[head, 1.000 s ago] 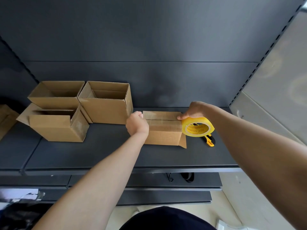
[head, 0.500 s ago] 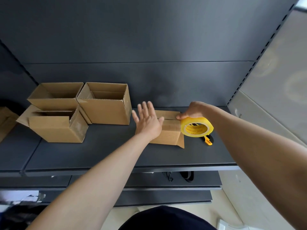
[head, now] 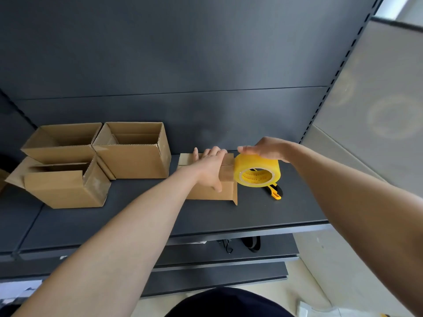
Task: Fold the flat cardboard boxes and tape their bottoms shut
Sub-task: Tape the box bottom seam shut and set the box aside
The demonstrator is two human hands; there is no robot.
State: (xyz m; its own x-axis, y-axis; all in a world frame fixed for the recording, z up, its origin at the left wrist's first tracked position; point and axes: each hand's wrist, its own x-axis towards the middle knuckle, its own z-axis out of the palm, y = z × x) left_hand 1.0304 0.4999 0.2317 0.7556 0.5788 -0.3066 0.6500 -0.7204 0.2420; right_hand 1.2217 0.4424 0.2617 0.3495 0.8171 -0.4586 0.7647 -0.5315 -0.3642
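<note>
Since half a second ago my left hand [head: 209, 165] has dropped from hovering with spread fingers to lying flat on the cardboard box [head: 226, 191]. Its fingers are straight and pressed on the taped top, and the thumb hangs over the near face. Just right of those fingertips, my right hand [head: 267, 149] curls over the top of the yellow tape roll [head: 257, 172] and grips it from above. The roll is tilted with its core towards me and sits against the box's right edge. Beneath the roll, nearer me, a yellow utility knife [head: 274, 193] lies on the dark shelf [head: 229, 216]. The box under my left palm stands on that shelf. Well off to the left of my left hand stand three open boxes [head: 137, 161], clustered together with their flaps up.
</note>
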